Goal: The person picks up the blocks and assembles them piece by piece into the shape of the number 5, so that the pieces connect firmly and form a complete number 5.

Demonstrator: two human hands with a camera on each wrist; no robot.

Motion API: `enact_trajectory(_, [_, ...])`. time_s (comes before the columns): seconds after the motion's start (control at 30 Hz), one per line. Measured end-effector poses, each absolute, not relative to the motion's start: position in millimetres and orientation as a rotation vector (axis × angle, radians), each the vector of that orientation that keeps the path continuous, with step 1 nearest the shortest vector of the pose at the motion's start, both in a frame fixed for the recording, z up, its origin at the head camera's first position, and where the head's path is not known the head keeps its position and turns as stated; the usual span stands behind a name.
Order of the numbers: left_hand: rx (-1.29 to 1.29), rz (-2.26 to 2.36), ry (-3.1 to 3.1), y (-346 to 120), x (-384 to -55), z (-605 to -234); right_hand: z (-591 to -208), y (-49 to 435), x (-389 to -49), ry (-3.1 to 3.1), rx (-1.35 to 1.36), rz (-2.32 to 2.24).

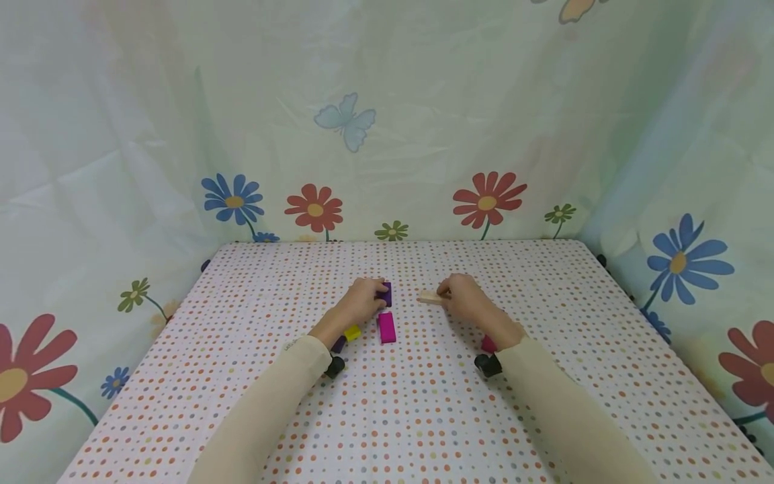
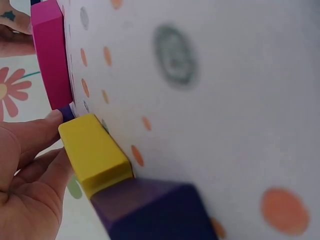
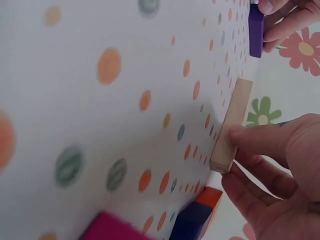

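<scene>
My left hand [image 1: 363, 300] pinches a purple block [image 1: 388, 294] at the table's middle; the right wrist view shows this purple block [image 3: 256, 31] between thumb and fingers. To the right, my right hand [image 1: 468, 299] grips a plain wooden block [image 1: 431, 297]. In the right wrist view, the thumb lies on the near part of this wooden block [image 3: 239, 107], and its far end points toward the left hand. A magenta block [image 1: 387, 328] lies just in front of the purple one. Under the left wrist are a yellow block [image 2: 95, 150] and a dark purple block [image 2: 157, 212], end to end.
Beneath the right forearm lies a magenta-red block [image 1: 488, 344], partly hidden by the sleeve. The right wrist view also has a dark blue block [image 3: 190, 222] and an orange-red block [image 3: 213, 196] side by side. A dotted cloth covers the table [image 1: 417, 423]; flowered curtains [image 1: 411, 134] surround it.
</scene>
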State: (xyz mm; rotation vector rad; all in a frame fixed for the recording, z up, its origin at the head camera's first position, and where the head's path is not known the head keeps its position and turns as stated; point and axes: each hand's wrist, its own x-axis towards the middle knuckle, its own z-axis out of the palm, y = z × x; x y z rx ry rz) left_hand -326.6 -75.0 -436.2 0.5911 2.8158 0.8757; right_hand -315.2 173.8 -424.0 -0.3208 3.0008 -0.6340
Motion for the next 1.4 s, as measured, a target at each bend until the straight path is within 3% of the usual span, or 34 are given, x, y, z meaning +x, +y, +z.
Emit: enact_trajectory(1.4, [0.673,0.907,2.796,-62.0,-331.0,-439.9,-439.1,143.6,-341.9,3.048,-0.309,-0.820])
